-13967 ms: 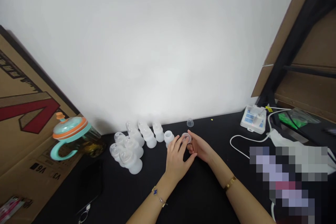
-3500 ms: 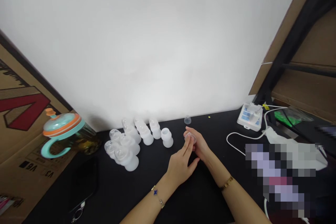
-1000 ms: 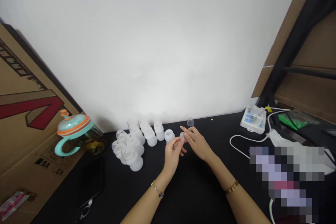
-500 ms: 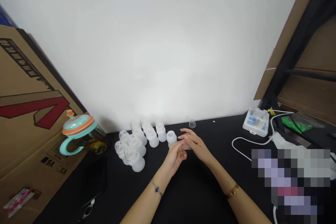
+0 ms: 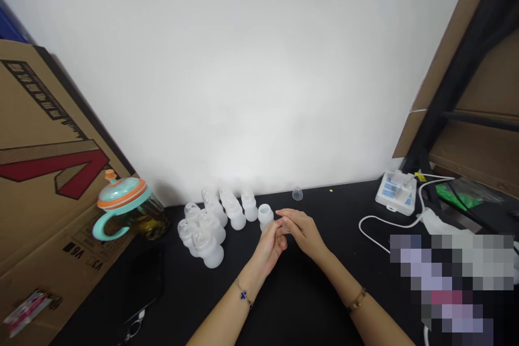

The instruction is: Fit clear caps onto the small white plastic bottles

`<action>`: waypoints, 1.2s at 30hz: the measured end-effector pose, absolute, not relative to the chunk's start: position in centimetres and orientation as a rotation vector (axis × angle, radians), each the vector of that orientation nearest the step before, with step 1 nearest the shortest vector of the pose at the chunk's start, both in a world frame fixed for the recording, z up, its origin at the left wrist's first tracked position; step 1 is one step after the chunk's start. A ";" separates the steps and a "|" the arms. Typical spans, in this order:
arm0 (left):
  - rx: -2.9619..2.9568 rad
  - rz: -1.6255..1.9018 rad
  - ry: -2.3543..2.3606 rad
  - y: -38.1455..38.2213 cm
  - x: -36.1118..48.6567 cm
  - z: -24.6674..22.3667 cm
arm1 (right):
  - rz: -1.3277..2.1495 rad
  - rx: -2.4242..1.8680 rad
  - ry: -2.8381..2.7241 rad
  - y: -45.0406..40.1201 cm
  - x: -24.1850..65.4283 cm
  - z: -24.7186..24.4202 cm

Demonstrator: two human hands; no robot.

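My left hand [image 5: 271, 243] and my right hand [image 5: 303, 230] meet over the black table, fingers closed around a small translucent piece [image 5: 286, 227]. Most of it is hidden, so its kind is unclear. Just behind my left fingers stands an uncapped white baby bottle [image 5: 265, 215], its mouth upward. Beyond my right hand a clear bottle cap [image 5: 297, 193] rests near the wall. To the left, several white baby bottles [image 5: 211, 251] with clear caps stand upright in a cluster.
A teal and orange lidded jug [image 5: 125, 200] stands at left by a large cardboard box [image 5: 36, 119]. A dark phone-like slab [image 5: 144, 278] lies before it. On the right are a white box [image 5: 396, 193], a white cable [image 5: 375, 215] and a bag with green contents [image 5: 458, 195].
My right hand has lowered slightly, its raised fingers now folding closer over my left fingers. The small piece between them is more covered. The bottles and cap stay in place.
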State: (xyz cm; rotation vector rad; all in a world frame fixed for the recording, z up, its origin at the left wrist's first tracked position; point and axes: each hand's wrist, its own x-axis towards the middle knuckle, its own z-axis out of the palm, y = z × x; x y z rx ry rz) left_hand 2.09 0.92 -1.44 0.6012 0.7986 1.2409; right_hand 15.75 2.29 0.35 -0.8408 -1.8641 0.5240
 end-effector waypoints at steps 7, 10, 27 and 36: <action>0.588 1.245 0.798 0.5 2.3 -1.1 | 0.290 -0.880 -1.913 2.1 15.7 0.0; 0.588 1.245 0.789 0.4 2.4 -1.0 | 0.220 -0.860 -1.921 2.0 15.7 0.0; 0.460 1.173 0.643 -0.2 2.8 -0.9 | 0.007 -0.827 -1.957 1.5 15.7 -0.3; 0.523 1.250 0.724 0.0 2.9 -0.6 | 0.359 -0.925 -1.698 2.2 15.9 0.0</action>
